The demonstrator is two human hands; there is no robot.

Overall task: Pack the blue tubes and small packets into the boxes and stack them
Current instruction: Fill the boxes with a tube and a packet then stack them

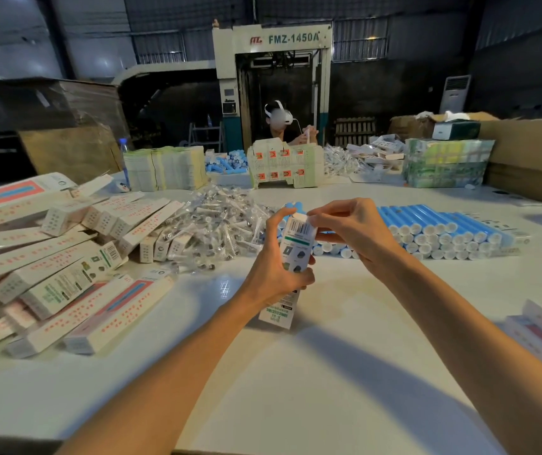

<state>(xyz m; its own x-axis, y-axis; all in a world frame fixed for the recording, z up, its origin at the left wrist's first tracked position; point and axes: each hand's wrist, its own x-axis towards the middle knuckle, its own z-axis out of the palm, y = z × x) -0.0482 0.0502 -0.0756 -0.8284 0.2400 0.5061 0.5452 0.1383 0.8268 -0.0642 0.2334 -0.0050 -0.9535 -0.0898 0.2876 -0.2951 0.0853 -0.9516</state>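
Over the worktop (328, 356), the left grip (276, 261) holds a box (297, 239) and the right grip (351, 224) pinches its flap (300, 218) (closing, probably); next needs a firm tuck.

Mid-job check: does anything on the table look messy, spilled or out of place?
Yes. The boxes at left lie in a jumbled heap, crossing at odd angles, not stacked. The small packets sprawl in a loose pile beside them. The blue tubes at right lie in tidy rows.
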